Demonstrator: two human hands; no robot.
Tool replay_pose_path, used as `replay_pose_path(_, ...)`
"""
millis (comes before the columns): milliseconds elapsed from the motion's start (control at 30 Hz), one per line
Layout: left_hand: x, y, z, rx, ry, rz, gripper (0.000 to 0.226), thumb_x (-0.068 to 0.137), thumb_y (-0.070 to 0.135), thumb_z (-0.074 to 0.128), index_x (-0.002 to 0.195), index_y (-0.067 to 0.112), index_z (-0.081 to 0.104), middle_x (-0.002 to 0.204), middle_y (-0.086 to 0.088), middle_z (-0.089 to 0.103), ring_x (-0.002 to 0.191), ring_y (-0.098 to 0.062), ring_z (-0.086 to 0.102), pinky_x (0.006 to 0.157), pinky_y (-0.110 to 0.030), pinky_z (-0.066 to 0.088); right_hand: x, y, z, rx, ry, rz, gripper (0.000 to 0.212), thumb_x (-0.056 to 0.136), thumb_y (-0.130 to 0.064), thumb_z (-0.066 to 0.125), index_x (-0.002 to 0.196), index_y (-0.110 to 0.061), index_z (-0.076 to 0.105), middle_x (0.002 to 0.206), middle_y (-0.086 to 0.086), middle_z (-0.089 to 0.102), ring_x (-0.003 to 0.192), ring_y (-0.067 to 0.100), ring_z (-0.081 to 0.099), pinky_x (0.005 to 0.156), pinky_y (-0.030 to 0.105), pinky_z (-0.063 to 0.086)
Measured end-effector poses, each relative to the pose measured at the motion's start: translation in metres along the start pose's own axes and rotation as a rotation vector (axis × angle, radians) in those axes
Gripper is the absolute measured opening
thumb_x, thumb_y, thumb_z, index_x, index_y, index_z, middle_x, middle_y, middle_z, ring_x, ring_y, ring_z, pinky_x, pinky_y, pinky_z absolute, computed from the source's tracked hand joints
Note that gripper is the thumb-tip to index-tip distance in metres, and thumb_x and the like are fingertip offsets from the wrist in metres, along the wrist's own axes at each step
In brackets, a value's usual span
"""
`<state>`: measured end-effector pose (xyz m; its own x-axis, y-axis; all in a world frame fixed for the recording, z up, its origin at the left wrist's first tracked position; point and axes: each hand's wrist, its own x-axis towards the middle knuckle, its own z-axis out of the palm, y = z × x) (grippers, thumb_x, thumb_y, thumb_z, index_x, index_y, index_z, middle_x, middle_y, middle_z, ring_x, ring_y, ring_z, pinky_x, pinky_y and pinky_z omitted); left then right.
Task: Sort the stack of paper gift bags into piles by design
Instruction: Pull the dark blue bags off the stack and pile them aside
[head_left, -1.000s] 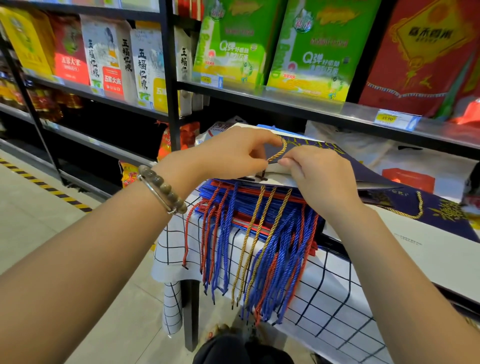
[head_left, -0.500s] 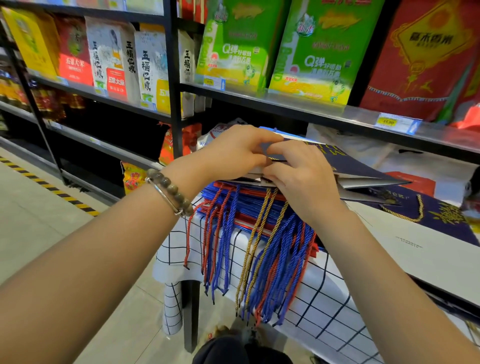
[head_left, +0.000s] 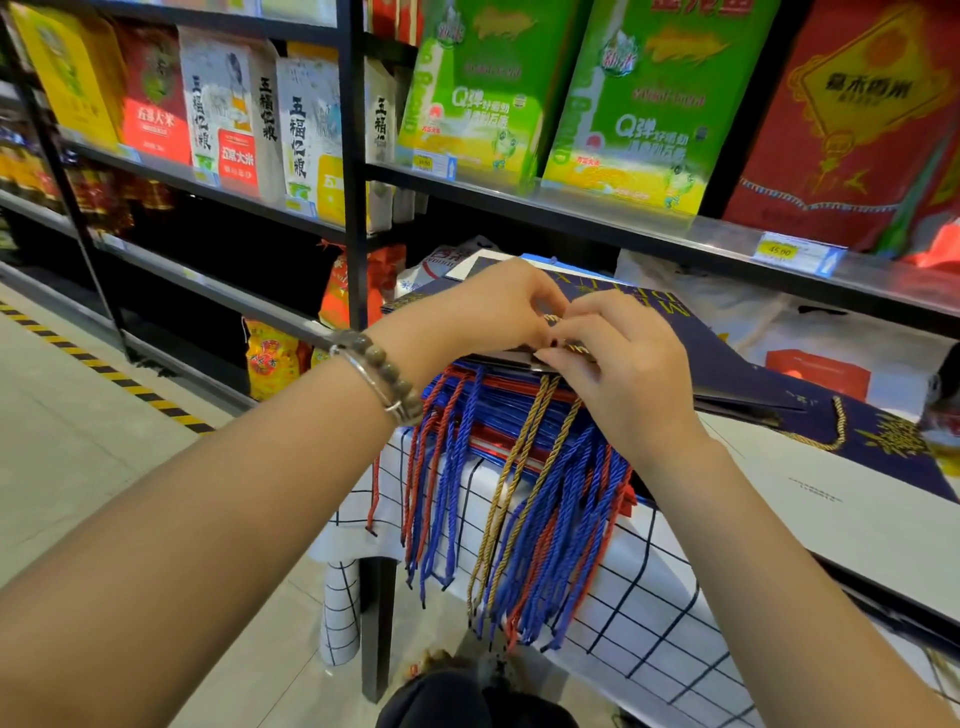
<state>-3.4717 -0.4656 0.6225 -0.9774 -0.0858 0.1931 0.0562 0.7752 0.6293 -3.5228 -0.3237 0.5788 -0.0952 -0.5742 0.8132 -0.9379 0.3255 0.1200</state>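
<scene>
A stack of flat paper gift bags (head_left: 498, 410) lies on a small table, its blue, red and gold cord handles (head_left: 524, 519) hanging over the near edge. On top lies a navy bag with gold lettering (head_left: 691, 338). My left hand (head_left: 483, 312) and my right hand (head_left: 618, 364) meet at that bag's near edge, and both pinch its gold cord handle (head_left: 558, 319). Another navy bag with a gold motif (head_left: 883, 436) lies flat to the right.
The table wears a white cloth with a black grid (head_left: 649, 597). A white board (head_left: 841, 509) extends to the right. Black shelving (head_left: 571, 208) with rice bags stands close behind. Tiled floor with yellow-black tape (head_left: 104, 369) opens to the left.
The top navy bag, lifted at its near edge half a second ago, has come back down. Both hands moved up a little and now pinch its gold handle together.
</scene>
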Motion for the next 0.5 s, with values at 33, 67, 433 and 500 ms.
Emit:
replay_pose_path(33, 0.003, 0.000, 0.002, -0.001, 0.022, -0.041, 0.025, 0.084, 0.012, 0.065, 0.109, 0.016, 0.066, 0.087, 0.005, 0.060, 0.080, -0.007, 0.055, 0.068, -0.018, 0.043, 0.001, -0.002, -0.002, 0.022, -0.035, 0.074, 0.031, 0.079, -0.033, 0.065, 0.096, -0.007, 0.067, 0.093, 0.007, 0.067, 0.082, 0.024, 0.063, 0.070, 0.030, 0.043)
replay_pose_path(67, 0.006, 0.001, 0.003, -0.038, 0.071, -0.083, 0.024, 0.085, 0.010, 0.065, 0.108, 0.015, 0.066, 0.082, 0.004, 0.058, 0.075, -0.008, 0.054, 0.066, -0.020, 0.043, 0.001, -0.004, -0.005, 0.022, -0.092, 0.160, 0.041, 0.078, -0.041, 0.066, 0.105, -0.010, 0.064, 0.100, 0.004, 0.067, 0.087, 0.022, 0.063, 0.072, 0.028, 0.044)
replay_pose_path(433, -0.005, -0.007, 0.000, -0.283, 0.826, 0.159, 0.016, 0.085, 0.017, 0.054, 0.077, 0.031, 0.055, 0.061, 0.009, 0.051, 0.057, -0.005, 0.045, 0.058, -0.026, 0.039, 0.012, 0.012, -0.014, -0.238, -0.320, 0.232, 0.024, 0.098, -0.026, 0.044, 0.112, -0.020, 0.062, 0.100, 0.006, 0.070, 0.089, 0.032, 0.064, 0.067, 0.037, 0.050)
replay_pose_path(500, -0.012, -0.002, 0.002, -0.210, 0.821, 0.226, 0.013, 0.082, 0.019, 0.051, 0.074, 0.028, 0.054, 0.056, 0.009, 0.049, 0.053, -0.006, 0.044, 0.055, -0.030, 0.040, 0.023, 0.013, -0.017, -0.253, -0.166, 0.194, 0.020, 0.093, -0.020, 0.052, 0.100, -0.012, 0.069, 0.082, 0.014, 0.071, 0.071, 0.037, 0.065, 0.056, 0.038, 0.050)
